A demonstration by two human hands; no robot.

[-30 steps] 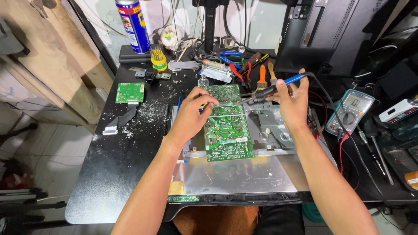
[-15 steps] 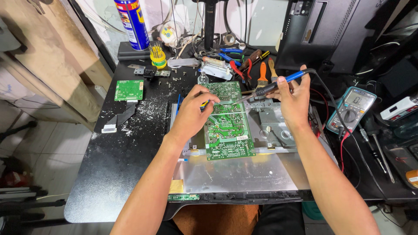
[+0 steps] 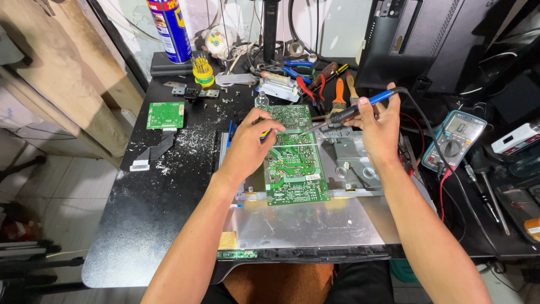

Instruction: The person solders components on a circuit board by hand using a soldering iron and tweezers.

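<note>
A long green circuit board (image 3: 295, 169) lies on a bare metal panel (image 3: 304, 222) at the middle of the black table. My left hand (image 3: 250, 143) rests on the board's left side, fingers pinched on a small yellow-tipped tool (image 3: 264, 134). My right hand (image 3: 378, 128) holds a soldering iron (image 3: 351, 112) with a blue and black handle. Its tip points left and down at the upper part of the board.
A multimeter (image 3: 454, 141) with red and black leads lies at the right. Pliers and cutters (image 3: 332, 84) sit behind the board. A small green board (image 3: 165, 115) with a flat cable lies at the left, a spray can (image 3: 169, 28) at the back, a dark monitor shell (image 3: 416, 39) behind.
The camera view has shifted slightly. Both hands stay over the board, the iron's tip still at its upper part.
</note>
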